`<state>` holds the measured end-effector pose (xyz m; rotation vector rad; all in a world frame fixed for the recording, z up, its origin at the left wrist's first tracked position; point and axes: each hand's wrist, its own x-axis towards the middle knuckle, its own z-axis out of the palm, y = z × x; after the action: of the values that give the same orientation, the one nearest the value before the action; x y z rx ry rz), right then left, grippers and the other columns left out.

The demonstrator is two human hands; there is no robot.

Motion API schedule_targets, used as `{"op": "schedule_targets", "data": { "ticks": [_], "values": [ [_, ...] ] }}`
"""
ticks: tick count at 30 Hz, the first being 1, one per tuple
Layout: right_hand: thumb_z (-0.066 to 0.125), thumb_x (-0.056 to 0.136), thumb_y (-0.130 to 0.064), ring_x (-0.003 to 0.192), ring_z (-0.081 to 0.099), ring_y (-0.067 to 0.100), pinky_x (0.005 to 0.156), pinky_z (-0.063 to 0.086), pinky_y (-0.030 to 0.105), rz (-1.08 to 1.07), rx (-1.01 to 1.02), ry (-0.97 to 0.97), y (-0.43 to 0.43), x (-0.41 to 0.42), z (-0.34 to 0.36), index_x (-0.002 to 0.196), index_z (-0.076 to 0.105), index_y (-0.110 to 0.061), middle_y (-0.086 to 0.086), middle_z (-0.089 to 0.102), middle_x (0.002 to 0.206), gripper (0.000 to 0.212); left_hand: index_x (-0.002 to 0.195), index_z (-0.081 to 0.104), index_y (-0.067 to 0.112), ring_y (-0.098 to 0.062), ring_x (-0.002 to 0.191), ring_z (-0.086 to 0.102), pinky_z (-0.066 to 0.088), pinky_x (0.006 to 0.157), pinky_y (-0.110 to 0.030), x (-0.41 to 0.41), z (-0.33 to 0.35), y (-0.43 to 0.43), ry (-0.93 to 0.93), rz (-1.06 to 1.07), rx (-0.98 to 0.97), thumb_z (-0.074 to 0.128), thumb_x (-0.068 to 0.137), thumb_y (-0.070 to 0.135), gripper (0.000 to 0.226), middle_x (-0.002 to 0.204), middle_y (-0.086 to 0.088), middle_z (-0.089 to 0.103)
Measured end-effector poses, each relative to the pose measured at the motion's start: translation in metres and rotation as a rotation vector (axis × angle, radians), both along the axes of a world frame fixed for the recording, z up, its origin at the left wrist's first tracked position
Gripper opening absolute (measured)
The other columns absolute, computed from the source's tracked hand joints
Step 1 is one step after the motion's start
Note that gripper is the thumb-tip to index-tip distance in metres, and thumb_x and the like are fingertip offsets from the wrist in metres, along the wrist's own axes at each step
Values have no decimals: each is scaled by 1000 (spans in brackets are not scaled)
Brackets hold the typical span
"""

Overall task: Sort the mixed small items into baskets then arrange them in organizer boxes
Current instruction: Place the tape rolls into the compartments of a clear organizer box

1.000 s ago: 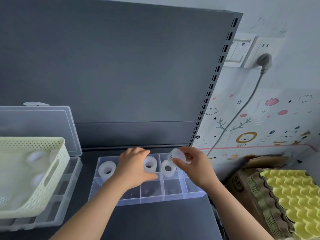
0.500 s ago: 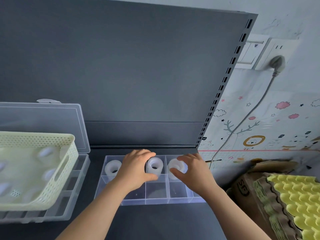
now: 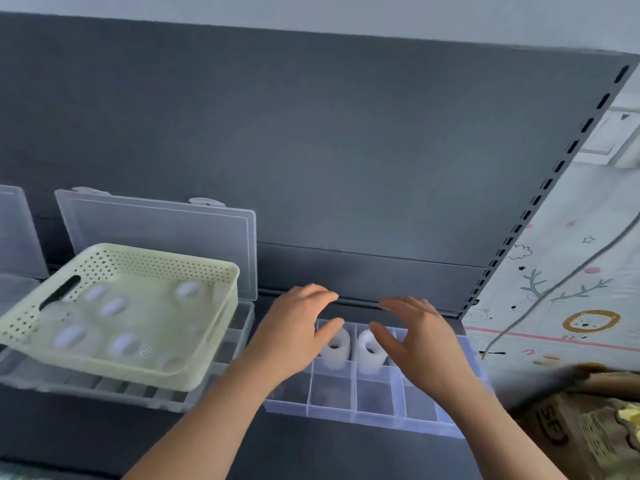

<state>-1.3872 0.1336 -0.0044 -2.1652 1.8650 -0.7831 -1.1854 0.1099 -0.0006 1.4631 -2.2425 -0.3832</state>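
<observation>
Dark grey shelf (image 3: 329, 452) | clear organizer box (image 3: 377, 393) holds white rings (image 3: 370, 348) upright in its back compartments | more of them lie in yellow basket (image 3: 156, 256) | left hand (image 3: 294, 336) and right hand (image 3: 420, 344) spread above box, holding nothing | rings seem light, soft, smooth: pinch across outer wall.
</observation>
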Motion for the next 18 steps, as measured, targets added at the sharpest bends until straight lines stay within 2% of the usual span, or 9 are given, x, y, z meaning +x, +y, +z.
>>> {"op": "schedule_targets", "data": {
  "ticks": [2,4,7,8,9,11,13,15,18],
  "values": [
    [69,84,-32,110,59,18,86,44,22,73,6,-39,-4,28,12,113,68,-14,-3,66,116,34,129,57,23,-9,118,50,37,98,-22,31,17,3,32,52,-47,53,94,40,39,129,11,55],
    [68,85,-30,109,60,15,87,42,16,142,19,-86,-8,59,22,115,67,-15,-4,65,119,34,123,63,23,-9,113,54,38,94,-20,71,28,4,34,113,-73,56,92,38,34,122,12,60],
    [66,87,-31,98,65,12,77,36,0,221,62,-146,-17,108,33,118,65,-18,-8,63,121,33,120,65,24,-8,113,56,41,98,-24,142,34,2,-19,185,-55,60,91,36,32,121,12,62],
    [65,87,-31,94,65,11,73,36,0,249,69,-152,-21,125,35,118,65,-19,-9,63,121,33,122,64,24,-9,113,55,43,98,-26,166,34,1,-54,210,-26,61,90,36,34,122,11,62],
    [65,88,-32,94,63,10,73,37,1,277,70,-150,-26,142,37,120,64,-20,-10,62,122,34,124,62,24,-9,113,55,43,98,-27,190,33,-1,-97,235,7,62,89,37,36,123,10,61],
    [64,88,-33,102,60,7,84,41,10,320,68,-141,-35,176,39,122,62,-20,-10,61,124,36,128,59,23,-11,116,53,41,99,-28,230,28,-9,-183,282,95,65,87,38,44,127,8,58],
    [63,89,-34,112,57,11,96,43,21,346,76,-113,-45,206,36,125,60,-19,-7,60,128,40,132,54,22,-13,121,48,39,102,-29,262,20,-19,-252,322,202,67,84,42,53,134,7,53],
    [61,90,-35,117,55,15,98,43,26,351,112,-51,-55,233,32,130,55,-18,-6,57,132,44,134,51,23,-16,124,44,38,103,-34,283,12,-29,-341,317,298,67,81,47,61,136,5,50],
    [57,91,-39,118,53,19,97,44,31,331,171,89,-69,263,24,132,52,-17,-2,54,133,47,116,58,25,-17,115,41,42,96,-37,298,6,-41,-436,249,385,66,75,49,48,124,3,58]
  ]
}}
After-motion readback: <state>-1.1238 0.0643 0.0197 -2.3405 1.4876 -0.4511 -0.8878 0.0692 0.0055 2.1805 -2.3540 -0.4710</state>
